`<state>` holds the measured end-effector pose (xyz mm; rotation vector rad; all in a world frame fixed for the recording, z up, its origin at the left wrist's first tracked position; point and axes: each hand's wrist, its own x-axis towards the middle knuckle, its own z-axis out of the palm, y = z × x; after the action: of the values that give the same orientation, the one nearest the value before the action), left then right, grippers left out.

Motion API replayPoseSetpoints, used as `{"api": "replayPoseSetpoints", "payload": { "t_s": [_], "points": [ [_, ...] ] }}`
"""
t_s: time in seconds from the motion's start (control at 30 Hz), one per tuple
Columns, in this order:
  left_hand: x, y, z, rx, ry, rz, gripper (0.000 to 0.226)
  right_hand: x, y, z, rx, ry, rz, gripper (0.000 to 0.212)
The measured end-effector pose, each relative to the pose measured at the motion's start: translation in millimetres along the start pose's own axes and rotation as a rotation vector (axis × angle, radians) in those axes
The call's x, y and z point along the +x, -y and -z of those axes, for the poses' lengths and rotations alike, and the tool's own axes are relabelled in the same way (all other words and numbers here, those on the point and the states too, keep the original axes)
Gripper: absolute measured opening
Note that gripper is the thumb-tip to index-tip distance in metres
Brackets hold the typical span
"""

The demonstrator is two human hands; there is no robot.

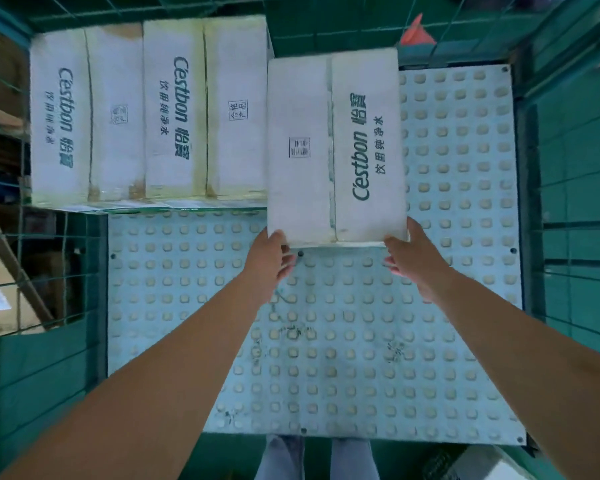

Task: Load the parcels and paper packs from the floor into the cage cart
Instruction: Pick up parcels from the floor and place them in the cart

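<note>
Green wire-mesh walls close in a cage cart (568, 140) whose studded pale floor plate (326, 341) fills the view from above. The left hand (269, 259) and right hand (414, 259) each have their grip curled under a near bottom corner of a Cestbon water carton (336, 147), which sits over the plate just right of two matching cartons (146, 112) stacked at the back left. Likely heavy and stiff, with smooth faces that could slip, the taped carton is best carried from underneath at its corners.
</note>
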<state>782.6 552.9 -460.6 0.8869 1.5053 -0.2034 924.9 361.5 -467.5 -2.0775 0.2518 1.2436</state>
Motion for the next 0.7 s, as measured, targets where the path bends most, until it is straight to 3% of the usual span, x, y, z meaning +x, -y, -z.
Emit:
{"api": "replayPoseSetpoints", "payload": {
  "t_s": [0.13, 0.33, 0.47, 0.7],
  "points": [
    [13.4, -23.8, -11.6, -0.164, 0.047, 0.033, 0.027, 22.6, 30.1, -9.1, 0.146, -0.045, -0.019, 0.050],
    [17.4, -53.8, -16.4, -0.431, 0.054, 0.066, 0.019, 32.1, 61.6, -12.4, 0.246, 0.014, -0.068, 0.082],
    [15.3, -54.1, -12.2, -0.515, 0.102, 0.044, 0.039, 20.3, 66.0, -15.4, 0.315, 0.049, -0.049, 0.079],
    [-7.7, -33.0, 11.1, -0.472, 0.123, 0.029, 0.024, -20.0, 53.9, -34.5, 0.282, 0.094, 0.006, 0.074]
  ]
}}
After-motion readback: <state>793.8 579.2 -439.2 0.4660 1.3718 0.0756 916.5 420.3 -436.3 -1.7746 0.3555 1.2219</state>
